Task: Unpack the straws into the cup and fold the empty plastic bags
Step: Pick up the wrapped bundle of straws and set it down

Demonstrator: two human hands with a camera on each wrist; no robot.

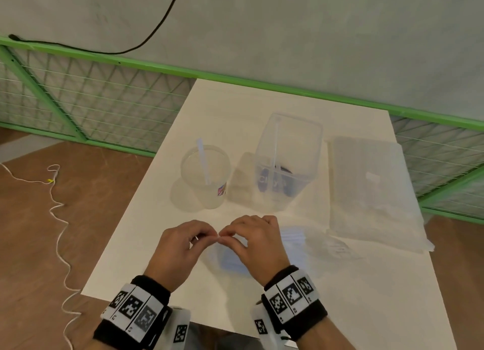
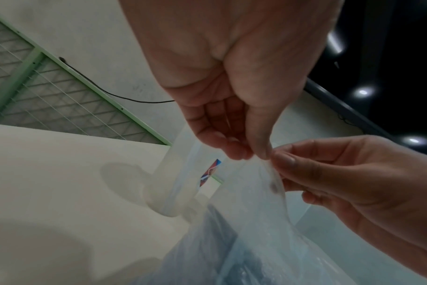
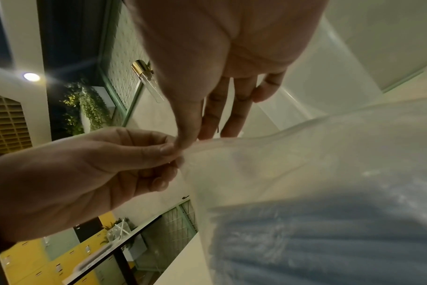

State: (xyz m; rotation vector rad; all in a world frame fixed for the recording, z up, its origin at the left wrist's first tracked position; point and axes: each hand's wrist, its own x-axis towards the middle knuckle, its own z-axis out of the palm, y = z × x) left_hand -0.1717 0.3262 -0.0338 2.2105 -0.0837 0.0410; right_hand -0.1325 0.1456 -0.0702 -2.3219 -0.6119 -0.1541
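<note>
Head view first: I see the white table [image 1: 288, 292] filling the middle, its far edge at twelve o'clock against a green mesh fence [image 1: 86, 95]. At three o'clock on it lies a flat stack of clear plastic bags [image 1: 374, 192]. Just left of that, near one o'clock from my hands, stands a tall clear square container [image 1: 288, 161] with one straw leaning inside. At eleven o'clock stands the round clear cup [image 1: 205, 177], a single white straw [image 1: 204, 163] upright in it and a small coloured label low on its right side.

At six o'clock, near the table's front edge, both hands meet over a clear bag of straws [image 1: 233, 258] with a bluish tint, which lies on the table beneath them. My left hand [image 1: 180, 245] pinches the bag's top edge between thumb and forefinger; my right hand [image 1: 255, 238] pinches the same edge just beside it, the fingertips of both hands almost touching. Left wrist view shows the thin film [image 2: 268, 202] hanging down from the two pinches, with the cup behind it. Right wrist view shows the same edge [image 3: 232, 146] drawn taut to the right, bluish straws blurred below.
</note>
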